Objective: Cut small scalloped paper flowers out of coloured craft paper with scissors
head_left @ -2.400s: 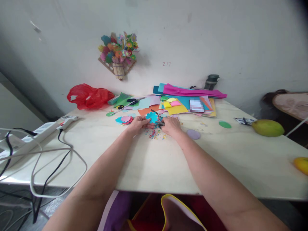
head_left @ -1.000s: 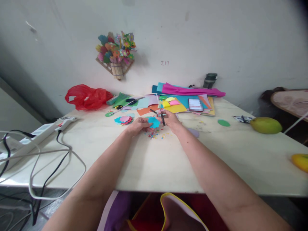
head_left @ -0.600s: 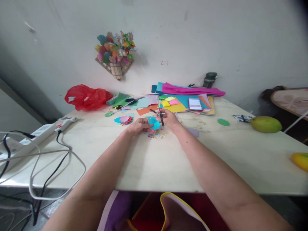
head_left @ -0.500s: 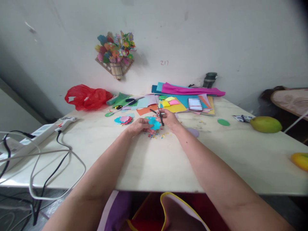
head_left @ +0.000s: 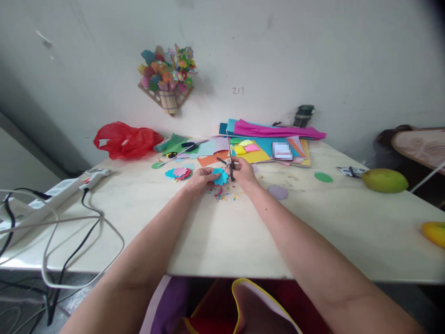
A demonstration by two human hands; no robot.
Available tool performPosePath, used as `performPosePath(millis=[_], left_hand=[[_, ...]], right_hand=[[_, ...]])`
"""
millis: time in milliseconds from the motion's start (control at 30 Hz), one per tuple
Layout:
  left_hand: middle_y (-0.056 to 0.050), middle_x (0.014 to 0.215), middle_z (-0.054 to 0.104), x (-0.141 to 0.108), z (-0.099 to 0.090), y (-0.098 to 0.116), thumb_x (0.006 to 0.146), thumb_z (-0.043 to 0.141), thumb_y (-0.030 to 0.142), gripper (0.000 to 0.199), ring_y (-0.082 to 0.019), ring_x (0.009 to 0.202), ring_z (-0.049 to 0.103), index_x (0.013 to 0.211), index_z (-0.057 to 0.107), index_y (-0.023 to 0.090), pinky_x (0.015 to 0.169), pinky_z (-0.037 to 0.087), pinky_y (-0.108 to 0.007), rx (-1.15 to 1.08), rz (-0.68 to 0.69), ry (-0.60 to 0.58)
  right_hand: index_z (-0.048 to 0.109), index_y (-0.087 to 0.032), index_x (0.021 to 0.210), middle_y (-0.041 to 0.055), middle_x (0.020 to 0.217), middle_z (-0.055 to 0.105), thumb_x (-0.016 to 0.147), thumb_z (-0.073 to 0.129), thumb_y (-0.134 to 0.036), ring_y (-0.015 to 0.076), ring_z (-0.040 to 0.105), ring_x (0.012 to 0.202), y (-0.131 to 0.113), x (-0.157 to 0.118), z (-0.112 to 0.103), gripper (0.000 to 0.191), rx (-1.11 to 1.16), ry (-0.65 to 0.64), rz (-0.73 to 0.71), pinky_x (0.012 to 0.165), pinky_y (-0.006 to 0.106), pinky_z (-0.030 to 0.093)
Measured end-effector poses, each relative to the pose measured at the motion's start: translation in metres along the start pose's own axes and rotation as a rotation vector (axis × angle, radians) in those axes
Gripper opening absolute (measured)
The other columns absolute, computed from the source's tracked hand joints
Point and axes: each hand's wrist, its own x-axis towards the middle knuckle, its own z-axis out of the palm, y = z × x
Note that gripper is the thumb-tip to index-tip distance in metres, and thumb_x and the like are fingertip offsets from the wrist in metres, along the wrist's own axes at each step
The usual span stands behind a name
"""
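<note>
Between thumb and fingers, my left hand [head_left: 200, 181] pinches a blue paper flower [head_left: 220, 176] with a scalloped edge. My right hand [head_left: 244, 172] is closed around black-handled scissors [head_left: 232, 163], whose blades point away toward the wall. The scissors are just right of the flower, apart from its edge as far as I can see. Small coloured paper scraps [head_left: 224, 193] lie on the table below both hands. Left of my left hand rests a pile of cut paper flowers [head_left: 179, 173] in blue, pink and red.
Coloured paper sheets [head_left: 264, 150], a second pair of scissors [head_left: 189, 147] and a red plastic bag [head_left: 127, 139] lie along the back. A lilac paper disc [head_left: 278, 192] and a green one [head_left: 323, 176] are to the right, near a mango [head_left: 384, 180]. A power strip [head_left: 59, 195] with cables stands left.
The blue flower has turned and shifted slightly left and down, and my left fingers have regripped it. My right hand has moved slightly with the scissors, uncovering more of the lilac disc.
</note>
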Motion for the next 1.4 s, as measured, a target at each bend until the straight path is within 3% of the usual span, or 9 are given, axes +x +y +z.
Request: performPosePath(millis=[233, 467, 633, 767, 1033, 1400], left_hand=[[-0.007, 0.076, 0.072, 0.0009, -0.0018, -0.0017, 0.061, 0.080, 0.038, 0.034, -0.018, 0.066, 0.067, 0.079, 0.065, 0.013, 0.064, 0.055, -0.030, 0.011, 0.073, 0.000], [-0.007, 0.083, 0.073, 0.0041, -0.0050, -0.0057, 0.064, 0.078, 0.041, 0.036, -0.018, 0.067, 0.068, 0.084, 0.067, 0.013, 0.064, 0.055, -0.029, 0.046, 0.089, -0.007], [-0.008, 0.081, 0.072, 0.0037, -0.0042, -0.0040, 0.062, 0.079, 0.042, 0.038, -0.018, 0.063, 0.067, 0.082, 0.067, 0.012, 0.066, 0.056, -0.031, 0.042, 0.078, 0.008], [-0.008, 0.077, 0.072, 0.0028, -0.0034, -0.0031, 0.062, 0.079, 0.042, 0.040, -0.019, 0.065, 0.068, 0.083, 0.067, 0.011, 0.066, 0.056, -0.032, 0.050, 0.060, -0.011], [-0.008, 0.078, 0.072, 0.0026, -0.0022, -0.0038, 0.058, 0.081, 0.040, 0.040, -0.020, 0.066, 0.068, 0.084, 0.069, 0.011, 0.064, 0.056, -0.030, 0.017, 0.032, -0.052], [-0.006, 0.077, 0.072, 0.0043, -0.0049, -0.0039, 0.061, 0.081, 0.036, 0.035, -0.019, 0.070, 0.068, 0.083, 0.068, 0.012, 0.072, 0.056, -0.034, -0.085, 0.116, 0.030]], right_hand=[[0.054, -0.019, 0.086, -0.0060, 0.058, 0.059, 0.054, 0.072, -0.025, 0.0091, 0.052, 0.046, -0.0066, -0.0056, 0.0020, 0.037, 0.110, -0.008, 0.090, 0.045, 0.021, 0.042], [0.054, -0.019, 0.085, -0.0062, 0.058, 0.058, 0.054, 0.073, -0.028, 0.0093, 0.052, 0.046, -0.0060, -0.0045, 0.0007, 0.038, 0.102, 0.025, 0.097, 0.046, 0.022, 0.042], [0.055, -0.018, 0.088, -0.0067, 0.058, 0.056, 0.054, 0.074, -0.030, 0.0093, 0.052, 0.047, -0.0057, -0.0035, -0.0018, 0.042, 0.090, 0.052, 0.108, 0.045, 0.021, 0.041], [0.056, -0.017, 0.090, -0.0076, 0.056, 0.055, 0.051, 0.076, -0.029, 0.0081, 0.050, 0.044, -0.0063, -0.0044, -0.0015, 0.046, 0.120, -0.012, 0.124, 0.044, 0.021, 0.041], [0.054, -0.018, 0.085, -0.0075, 0.057, 0.057, 0.052, 0.074, -0.022, 0.0076, 0.050, 0.046, -0.0079, -0.0059, 0.0029, 0.039, 0.105, -0.030, 0.115, 0.046, 0.022, 0.043], [0.055, -0.018, 0.087, -0.0060, 0.056, 0.057, 0.063, 0.075, -0.022, 0.0071, 0.049, 0.042, -0.0080, -0.0047, -0.0022, 0.032, 0.090, 0.000, 0.169, 0.041, 0.018, 0.039]])
